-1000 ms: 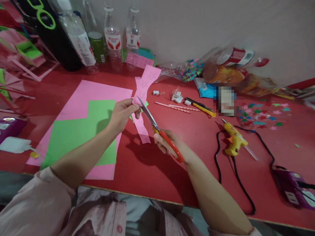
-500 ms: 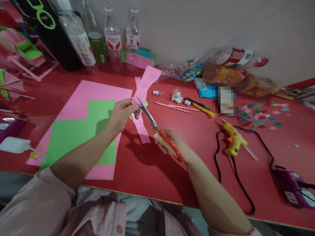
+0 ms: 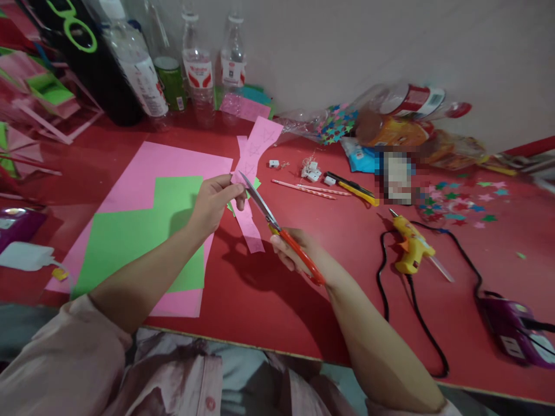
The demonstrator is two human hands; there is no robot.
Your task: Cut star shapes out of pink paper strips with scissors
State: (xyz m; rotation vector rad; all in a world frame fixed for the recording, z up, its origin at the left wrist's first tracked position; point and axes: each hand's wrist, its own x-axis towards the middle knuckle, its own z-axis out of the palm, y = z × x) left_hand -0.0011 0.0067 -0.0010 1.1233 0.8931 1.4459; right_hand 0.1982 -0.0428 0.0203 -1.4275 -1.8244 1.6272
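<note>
Scissors [image 3: 272, 221] in the head view are held above the middle of the red table [image 3: 338, 323], their long axis slanting from the orange handles at about five o'clock up to the blade tips, which aim between ten and eleven. Right hand [image 3: 295, 248] is curled around those handles, the fingers partly hidden by them; how far the blades are parted, I cannot tell. Left hand [image 3: 217, 199], thumb and fingers pinched together, grips a small pink piece of paper [image 3: 240, 179] right at the tips. Just beyond it, a pink strip [image 3: 264, 136] marked with star outlines points toward one o'clock. A green sheet [image 3: 130, 242] lies at eight o'clock from the left hand, and a yellow glue gun [image 3: 410, 245] at three o'clock from the right, nozzle toward eleven.
</note>
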